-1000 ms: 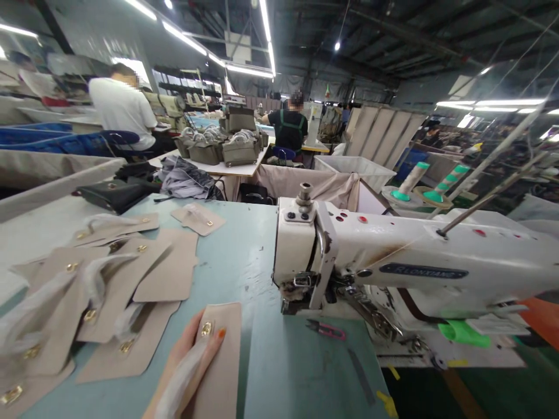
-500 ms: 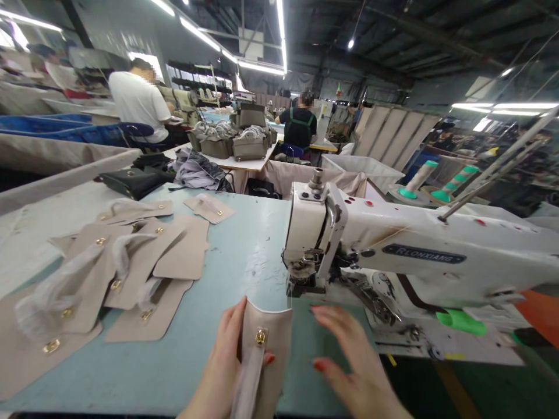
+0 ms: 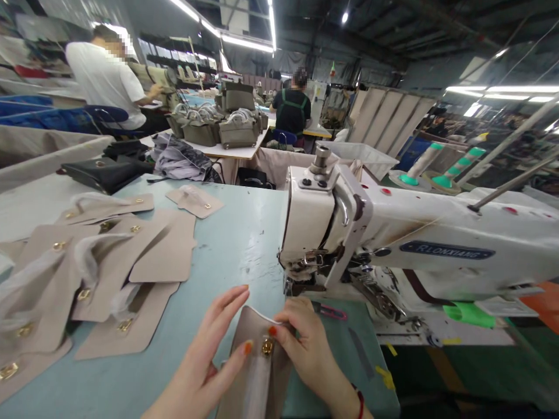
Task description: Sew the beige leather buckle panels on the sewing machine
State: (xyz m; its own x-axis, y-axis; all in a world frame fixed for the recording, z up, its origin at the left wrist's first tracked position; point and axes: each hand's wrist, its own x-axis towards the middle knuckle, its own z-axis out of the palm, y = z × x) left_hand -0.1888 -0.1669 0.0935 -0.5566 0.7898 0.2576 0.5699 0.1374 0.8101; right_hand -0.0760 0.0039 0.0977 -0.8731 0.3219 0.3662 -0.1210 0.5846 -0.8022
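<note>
A beige bag panel (image 3: 248, 329) stands partly curled in front of me, with a gold buckle (image 3: 267, 347) and a strap wrapped in clear film (image 3: 255, 387). My right hand (image 3: 311, 352) pinches its top right edge between thumb and fingers, close beside the buckle. On the other side, my left hand (image 3: 205, 358) has its fingers stretched out and apart from the thumb. The left thumb tip lies at the panel's face; whether it presses on it I cannot tell. Just beyond the right hand is the head of a white sewing machine (image 3: 312, 221).
Several similar beige panels (image 3: 163, 250) with wrapped straps lie overlapping on the left of the blue-green table (image 3: 236, 233). A pink-edged cutter (image 3: 332, 312) lies under the machine. Black bags (image 3: 105, 171) and a grey cloth (image 3: 181, 160) sit at the back. Two people (image 3: 293, 110) sit farther off.
My right hand has gone from spread and apart to pinching the panel's top edge. The left hand has loosened and its fingers have opened. The view has shifted slightly right.
</note>
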